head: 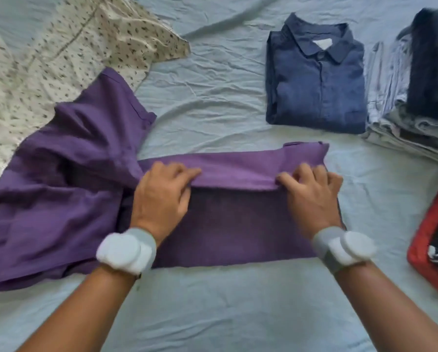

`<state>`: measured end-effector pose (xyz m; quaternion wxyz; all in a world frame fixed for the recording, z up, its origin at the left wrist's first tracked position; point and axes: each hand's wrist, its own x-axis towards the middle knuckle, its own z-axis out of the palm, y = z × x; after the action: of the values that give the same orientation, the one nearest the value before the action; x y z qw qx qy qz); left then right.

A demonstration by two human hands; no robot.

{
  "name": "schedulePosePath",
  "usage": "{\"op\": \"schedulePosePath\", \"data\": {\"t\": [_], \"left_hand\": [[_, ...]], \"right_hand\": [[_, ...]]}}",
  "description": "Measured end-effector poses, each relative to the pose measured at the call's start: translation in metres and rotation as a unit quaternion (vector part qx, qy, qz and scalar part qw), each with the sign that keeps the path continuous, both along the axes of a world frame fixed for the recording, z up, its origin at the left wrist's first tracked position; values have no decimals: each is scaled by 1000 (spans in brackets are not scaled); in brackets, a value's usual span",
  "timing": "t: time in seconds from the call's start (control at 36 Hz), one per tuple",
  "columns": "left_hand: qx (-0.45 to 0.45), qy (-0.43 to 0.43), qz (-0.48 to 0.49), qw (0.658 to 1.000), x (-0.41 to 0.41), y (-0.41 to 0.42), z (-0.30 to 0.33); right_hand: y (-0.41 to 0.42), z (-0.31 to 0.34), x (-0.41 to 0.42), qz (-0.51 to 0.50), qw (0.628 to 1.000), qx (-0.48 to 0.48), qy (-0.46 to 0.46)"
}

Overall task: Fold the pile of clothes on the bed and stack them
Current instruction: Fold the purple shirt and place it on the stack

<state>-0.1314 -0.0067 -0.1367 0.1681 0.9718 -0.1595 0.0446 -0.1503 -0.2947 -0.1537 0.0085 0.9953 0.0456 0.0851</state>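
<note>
Your left hand (162,191) and right hand (311,194) both sit on the purple garment (225,219) at frame centre. Each hand has its fingers curled over the near edge of a folded-over strip of purple cloth, pinching it; left grip at the strip's 9 o'clock end, right grip at its 3 o'clock end. Knuckles point toward 12 o'clock. Both wrists carry a grey band with a white puck, left wristband (126,250) and right wristband (344,246).

Purple garment: the part between your hands lies flat in a rectangle on the bed sheet (212,313). The rest spills out loose and rumpled toward 9 o'clock, one lobe reaching up toward 10 o'clock.

At 10–11 o'clock, the cream floral garment (47,59) lies unfolded, its near edge tucked under the purple cloth.

At 1 o'clock, the navy collared shirt (316,77) lies folded, collar up, well apart from the purple one.

At 2–3 o'clock, a stack of folded clothes (410,97): dark piece on top, pale striped and grey pieces beneath. It sits just beside the navy shirt; whether they touch, cannot tell.

At 4 o'clock, a red-edged case (426,240) is cut off by the frame edge, with dark patterned contents inside, too blurred to identify.
</note>
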Motion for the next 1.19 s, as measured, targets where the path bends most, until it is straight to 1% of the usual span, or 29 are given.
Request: {"op": "schedulePosePath", "data": {"t": [0.11,0.17,0.19,0.25,0.31,0.33,0.39,0.42,0.47,0.53,0.58,0.64,0.75,0.81,0.83,0.86,0.89,0.92,0.94,0.97,1.0,1.03,1.06,1.08,1.14,1.17,1.19], "left_hand": [[75,87,-21,993,-53,-11,-20],[73,89,-22,993,-58,-23,-23],[58,77,-22,995,-59,-32,-24],[8,55,-20,998,-45,-48,-26],[-31,67,-20,997,-28,-63,-31],[-34,87,-20,995,-19,-71,-37],[5,132,0,991,-3,-77,-50],[34,148,14,988,3,-78,-59],[89,162,37,982,9,-78,-72],[105,157,60,980,9,-88,-78],[107,136,66,983,6,-103,-74],[101,105,33,989,3,-117,-69],[88,82,-58,991,2,-141,-66],[70,84,-68,992,-3,-147,-68],[58,82,-67,993,-5,-151,-68],[50,75,-64,994,-7,-155,-69],[44,68,-61,995,-10,-158,-69],[35,57,-55,996,-13,-157,-68],[25,51,-53,997,-14,-161,-69],[17,46,-43,998,-15,-160,-68],[14,47,-32,998,-15,-162,-69],[15,51,-21,998,-14,-164,-70],[19,57,-12,998,-14,-167,-72],[28,63,-1,998,-13,-166,-73],[55,76,5,996,-12,-171,-77],[71,83,5,994,-11,-173,-79],[86,90,6,992,-12,-174,-80]], "right_hand": [[2,-11,-41,-69,992,6,108],[12,-9,-43,-92,986,36,132],[18,-8,-46,-82,986,57,133],[35,-5,-37,-28,985,105,133],[50,-7,-25,44,970,172,168],[51,-12,-20,73,960,189,194],[44,-27,-5,103,953,160,236],[33,-35,3,98,955,137,243],[8,-45,21,50,966,116,226],[-17,-46,38,2,972,125,199],[-30,-38,49,-2,976,132,171],[-35,-29,53,31,977,115,178],[-46,-8,67,82,971,21,225],[-49,2,77,93,964,-33,246],[-52,9,81,98,961,-44,254],[-57,15,85,104,959,-31,262],[-60,20,88,111,955,6,274],[-59,28,91,123,948,62,287],[-62,35,92,126,932,145,306],[-59,44,93,127,902,235,340],[-59,51,93,116,862,313,383],[-61,53,94,105,833,349,417],[-65,52,94,95,833,336,428],[-67,50,95,92,855,287,421],[-84,40,97,65,917,139,370],[-95,34,97,34,936,89,340],[-105,29,95,-7,947,69,315]]}}
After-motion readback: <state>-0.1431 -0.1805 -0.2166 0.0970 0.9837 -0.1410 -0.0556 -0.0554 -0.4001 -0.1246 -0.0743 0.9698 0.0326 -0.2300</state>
